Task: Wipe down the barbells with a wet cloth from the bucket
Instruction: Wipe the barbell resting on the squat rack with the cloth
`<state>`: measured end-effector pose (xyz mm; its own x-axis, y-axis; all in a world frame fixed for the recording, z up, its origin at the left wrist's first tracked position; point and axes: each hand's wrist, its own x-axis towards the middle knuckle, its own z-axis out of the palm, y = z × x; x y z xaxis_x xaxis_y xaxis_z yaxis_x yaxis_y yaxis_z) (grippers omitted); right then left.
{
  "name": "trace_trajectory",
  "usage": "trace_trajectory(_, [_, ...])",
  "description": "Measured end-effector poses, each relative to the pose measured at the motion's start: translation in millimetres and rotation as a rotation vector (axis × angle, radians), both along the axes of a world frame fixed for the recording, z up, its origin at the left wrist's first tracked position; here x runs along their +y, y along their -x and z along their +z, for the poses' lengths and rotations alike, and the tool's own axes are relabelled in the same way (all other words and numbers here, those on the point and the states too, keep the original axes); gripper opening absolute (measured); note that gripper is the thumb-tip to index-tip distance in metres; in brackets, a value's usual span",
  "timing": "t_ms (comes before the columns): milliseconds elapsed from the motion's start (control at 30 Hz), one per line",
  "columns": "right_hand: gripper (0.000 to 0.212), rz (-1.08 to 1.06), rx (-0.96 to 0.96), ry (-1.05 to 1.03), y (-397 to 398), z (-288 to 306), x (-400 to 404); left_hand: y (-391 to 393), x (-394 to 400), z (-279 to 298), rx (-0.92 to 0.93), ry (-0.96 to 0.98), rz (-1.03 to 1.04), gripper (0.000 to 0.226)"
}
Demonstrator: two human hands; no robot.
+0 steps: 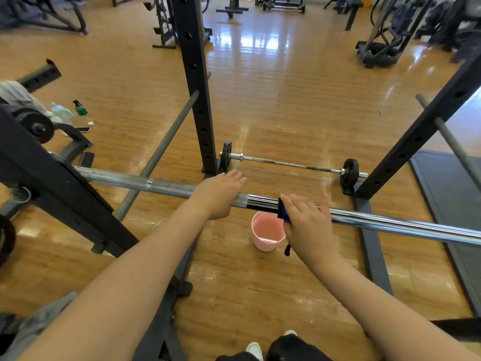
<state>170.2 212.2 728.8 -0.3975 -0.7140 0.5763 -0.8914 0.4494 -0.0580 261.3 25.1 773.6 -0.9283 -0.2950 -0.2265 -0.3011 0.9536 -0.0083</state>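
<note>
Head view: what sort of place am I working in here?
Almost certainly a gym: a black squat rack upright stands on a wooden floor, a loaded barbell lies beyond it, and weight machines line the background.

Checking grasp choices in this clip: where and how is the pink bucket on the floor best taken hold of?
Grip the pink bucket at its top rim, coming straight down from above. It stands upright and open-mouthed on the floor under the barbell, no handle is visible, and the near rim is clear of the bar.
</note>
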Motion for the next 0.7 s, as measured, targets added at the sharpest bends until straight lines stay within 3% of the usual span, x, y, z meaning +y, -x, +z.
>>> trace_trajectory(267, [0.031,0.024,0.029,-0.107,-20,0,-48,0,2,-3,0.014,0.075,-0.021,0.08])
trace_trajectory(433, [0.044,0.039,-0.005,-0.057,-3,2,-18,-3,4,-5,0.104,0.106,0.004,0.076])
trace_trajectory(633, [0.041,-0.024,-0.019,0.003,13,-3,15,-17,16,-35,0.49,0.308,-0.064,0.057])
trace_trajectory(700, [0.031,-0.008,-0.009,0.038,9,-5,2,-10,13,-36,0.516,0.369,-0.101,0.05])
